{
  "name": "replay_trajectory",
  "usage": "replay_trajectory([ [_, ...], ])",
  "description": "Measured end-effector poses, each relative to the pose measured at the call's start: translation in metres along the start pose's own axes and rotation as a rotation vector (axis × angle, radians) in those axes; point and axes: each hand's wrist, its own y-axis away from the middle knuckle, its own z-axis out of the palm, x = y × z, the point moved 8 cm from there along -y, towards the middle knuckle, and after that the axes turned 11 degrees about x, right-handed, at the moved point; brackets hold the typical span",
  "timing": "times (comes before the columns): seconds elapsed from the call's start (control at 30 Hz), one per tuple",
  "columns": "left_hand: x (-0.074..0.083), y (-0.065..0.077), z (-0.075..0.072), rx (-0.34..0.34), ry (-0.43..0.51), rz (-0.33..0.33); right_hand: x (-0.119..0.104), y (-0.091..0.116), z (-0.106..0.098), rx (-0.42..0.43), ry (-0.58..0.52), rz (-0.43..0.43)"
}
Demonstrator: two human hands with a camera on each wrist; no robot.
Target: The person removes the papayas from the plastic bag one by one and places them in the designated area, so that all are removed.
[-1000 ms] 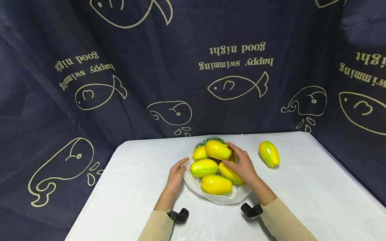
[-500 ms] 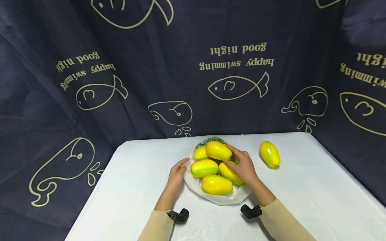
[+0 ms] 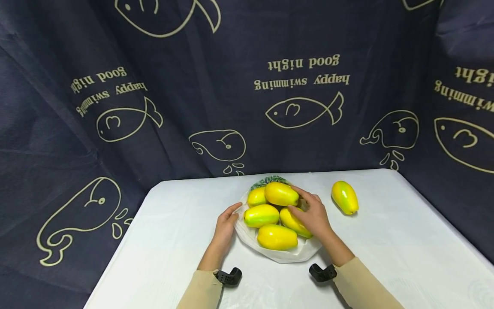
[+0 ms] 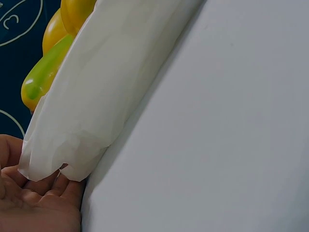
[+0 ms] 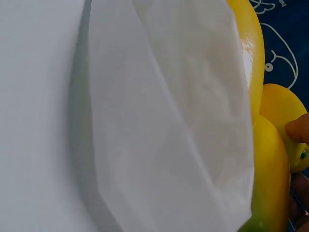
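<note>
Left hand (image 3: 223, 227), one: fingers loosely extended, resting against the left rim of the bag. White bag (image 3: 283, 257), one: mouth up on the worktop (image 3: 185, 219), green-patterned at its far edge. Contents as I count them remotely: far-left fruit (image 3: 256, 198); left fruit (image 3: 261, 216); near fruit (image 3: 277, 237); far fruit (image 3: 281, 194), raised above the others; right fruit (image 3: 294, 225). Right hand (image 3: 315, 216), one: I see it grasping the far fruit by its right end. Loose fruit (image 3: 344, 198), one: yellow-green, right of the bag. Dark fish-printed cloth (image 3: 239, 107): behind, full width.
</note>
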Motion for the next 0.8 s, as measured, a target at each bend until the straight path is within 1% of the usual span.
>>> replay_trajectory([
  [0.1, 0.000, 0.000, 0.002, -0.004, 0.000, -0.003, 0.000, 0.000, -0.004, 0.035, -0.009, -0.018],
  [0.23, 0.000, -0.002, 0.001, 0.002, -0.008, 0.003, -0.001, 0.001, -0.009, 0.064, -0.054, -0.034],
  [0.33, -0.001, -0.001, 0.000, 0.007, -0.014, 0.002, 0.000, 0.002, -0.012, 0.074, -0.096, -0.015],
  [0.47, -0.001, 0.000, -0.001, 0.001, -0.011, -0.005, 0.002, 0.004, -0.017, 0.097, -0.121, 0.012],
  [0.7, 0.001, 0.000, -0.002, 0.000, -0.021, 0.003, -0.003, 0.007, -0.033, 0.163, -0.165, -0.019],
  [0.8, 0.001, -0.001, -0.001, -0.005, -0.022, 0.007, -0.001, 0.008, -0.039, 0.183, -0.184, -0.008],
])
